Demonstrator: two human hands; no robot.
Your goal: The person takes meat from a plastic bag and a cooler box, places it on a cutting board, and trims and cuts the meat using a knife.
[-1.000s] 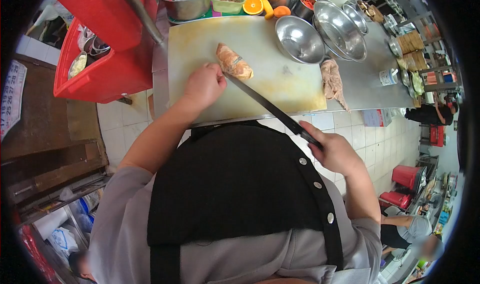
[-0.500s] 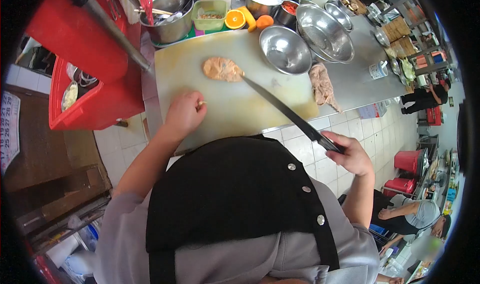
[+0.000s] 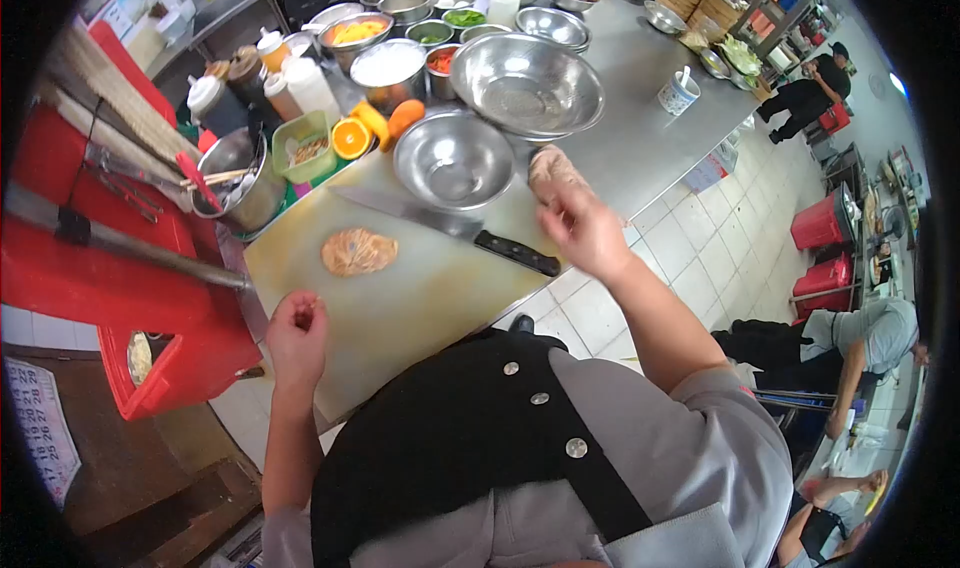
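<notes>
My right hand (image 3: 590, 230) is over the crumpled pinkish-beige cloth (image 3: 556, 173), its thumb and fingers a little apart; it covers part of the cloth, and I cannot tell whether they touch. Just left of it, a knife lies on the cutting board (image 3: 400, 313), black handle (image 3: 517, 253) toward the near edge and blade pointing to the far left. A flat, orange-brown patty-like piece of food (image 3: 358, 252) rests on the board. My left hand (image 3: 298, 336) hovers above the board's left edge, fingers curled inward; whatever they may hold is too small to make out.
Behind the board stand a steel bowl (image 3: 455, 160), a large colander (image 3: 527, 86), a cut orange (image 3: 352, 138), a green tub (image 3: 305, 148) and a pot (image 3: 240, 193) with utensils. Red bins (image 3: 185, 363) are at left. Other people (image 3: 850, 338) work at right.
My right hand has put the knife down on the board and moved to the cloth. My left hand stays curled near the board's left side. The camera view has turned.
</notes>
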